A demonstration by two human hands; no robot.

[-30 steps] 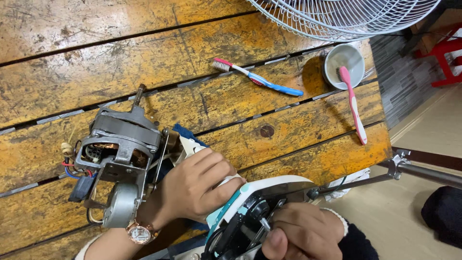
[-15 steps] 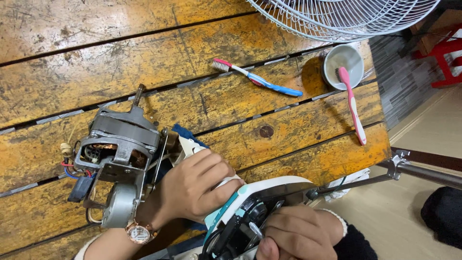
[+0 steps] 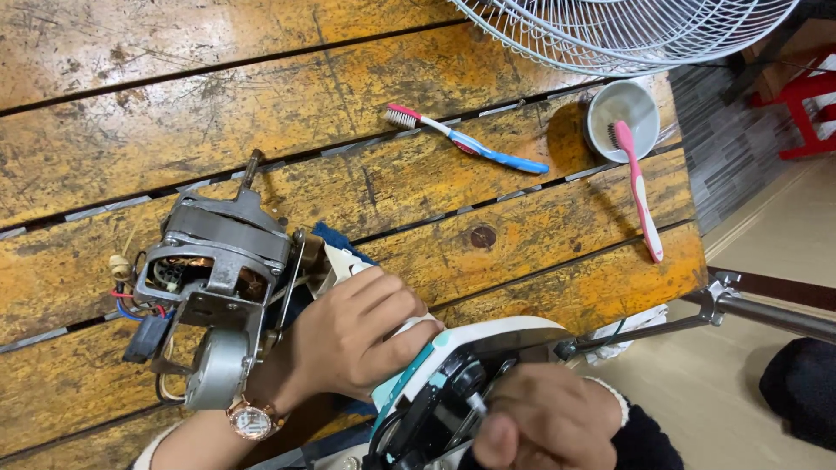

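We find the fan motor stripped bare on the counter, our left hand clamped on the white fan housing at the near edge, right hand closed at its switch block, reassembly apparently outstanding.

Bare planks upper left passable; motor left, toothbrushes, bowl right.
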